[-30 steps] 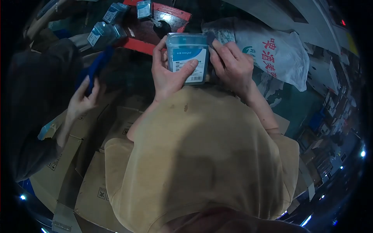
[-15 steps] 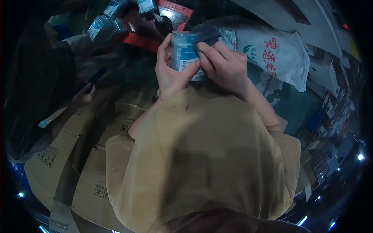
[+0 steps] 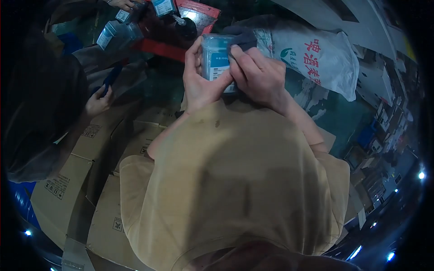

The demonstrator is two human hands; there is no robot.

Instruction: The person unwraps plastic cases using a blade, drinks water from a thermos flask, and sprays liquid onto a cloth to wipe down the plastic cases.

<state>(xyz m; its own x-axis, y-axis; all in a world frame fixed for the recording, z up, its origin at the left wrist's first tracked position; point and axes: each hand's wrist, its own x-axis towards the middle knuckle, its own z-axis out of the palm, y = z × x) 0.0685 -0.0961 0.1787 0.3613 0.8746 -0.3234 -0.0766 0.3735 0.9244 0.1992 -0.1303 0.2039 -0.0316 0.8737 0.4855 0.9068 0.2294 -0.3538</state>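
A clear plastic box with a blue-and-white label (image 3: 218, 60) is held upright in front of my chest. My left hand (image 3: 201, 86) grips it from the left, thumb across the lower front and fingers around the far side. Bunched in my right hand (image 3: 258, 74) is a dark grey cloth (image 3: 242, 37), pressed against the box's upper right edge. The right fingers are closed and partly hide the label.
A red tray (image 3: 205, 16) ahead bears a labelled box (image 3: 163, 7) and a black bottle (image 3: 185, 28). More boxes (image 3: 108, 35) sit left of it. A white printed sack (image 3: 316, 58) lies right. Cardboard cartons (image 3: 110, 212) and a co-worker's hand (image 3: 100, 100) are at left.
My right hand and the cloth have shifted slightly against the box. A co-worker's hand has appeared at the boxes at top left, and the other co-worker hand has moved a little.
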